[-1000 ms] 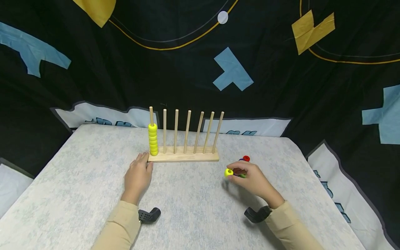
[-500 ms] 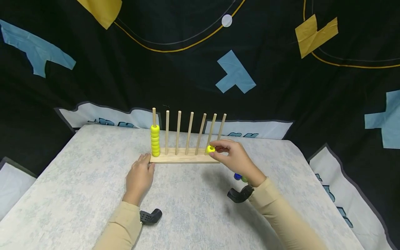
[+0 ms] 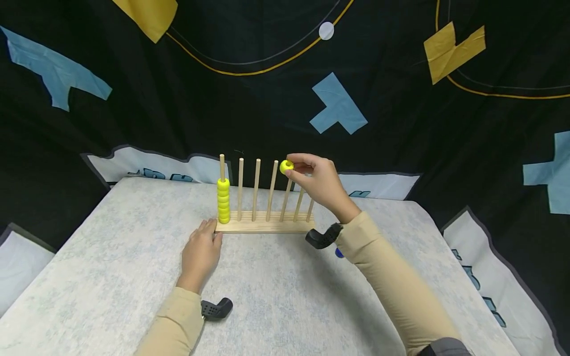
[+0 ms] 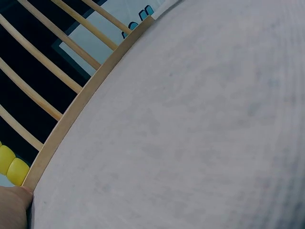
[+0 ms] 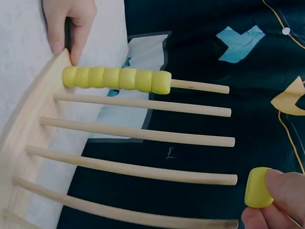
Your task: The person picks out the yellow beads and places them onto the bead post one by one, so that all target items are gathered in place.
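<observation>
My right hand [image 3: 318, 180] pinches a yellow bead [image 3: 287, 167] between thumb and fingers. The bead is up at peg-top height, close to the middle pegs of a wooden bead stand [image 3: 264, 227]. In the right wrist view, the held bead [image 5: 257, 187] is just past a peg's end [image 5: 231, 180], apart from it. A stack of yellow beads [image 3: 223, 201] fills much of the leftmost peg; the other pegs are bare where visible. My left hand [image 3: 200, 254] grips the left end of the stand's base, thumb at the front. Only a bit of that hand [image 4: 13, 206] shows in the left wrist view.
A blue bead [image 3: 339, 252] lies on the table [image 3: 267, 296] right of the stand, partly behind my right wrist. Other loose beads there are hidden by the arm. A dark cloth [image 3: 249, 113] with coloured patches hangs behind the table.
My right hand has lifted the yellow bead from the table's right side up and leftwards to the peg tops. The left hand stays on the base. The view has shifted slightly.
</observation>
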{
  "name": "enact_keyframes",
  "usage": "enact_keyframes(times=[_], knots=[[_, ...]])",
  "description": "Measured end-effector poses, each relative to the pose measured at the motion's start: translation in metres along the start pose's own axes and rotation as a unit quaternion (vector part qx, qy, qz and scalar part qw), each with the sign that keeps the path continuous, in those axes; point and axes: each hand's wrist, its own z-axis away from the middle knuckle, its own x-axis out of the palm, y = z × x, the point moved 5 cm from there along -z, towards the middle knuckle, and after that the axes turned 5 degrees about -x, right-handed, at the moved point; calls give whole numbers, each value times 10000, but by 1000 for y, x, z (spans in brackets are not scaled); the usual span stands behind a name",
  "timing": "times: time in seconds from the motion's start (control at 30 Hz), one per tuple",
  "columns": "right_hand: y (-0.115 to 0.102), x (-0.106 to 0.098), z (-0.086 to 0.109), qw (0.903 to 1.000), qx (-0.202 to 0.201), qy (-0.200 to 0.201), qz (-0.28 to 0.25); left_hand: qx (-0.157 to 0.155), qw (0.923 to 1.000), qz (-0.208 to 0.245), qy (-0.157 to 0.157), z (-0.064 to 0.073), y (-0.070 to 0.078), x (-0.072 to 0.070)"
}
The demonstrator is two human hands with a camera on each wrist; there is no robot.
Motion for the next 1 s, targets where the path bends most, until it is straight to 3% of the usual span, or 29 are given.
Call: enact_keyframes(times=[0.23,0.6,1.0], knots=[[-8,14,-27,9998,167,-1,-95,-47,10000,-32,-61,1,1,0],[-37,58,-61,9995,113,-250,-185,-60,9999,-61,-69,0,0,-1],[-55,93,-75,9980,32,-618,-148,-125,9998,-35,-171,-1,-2,-2]])
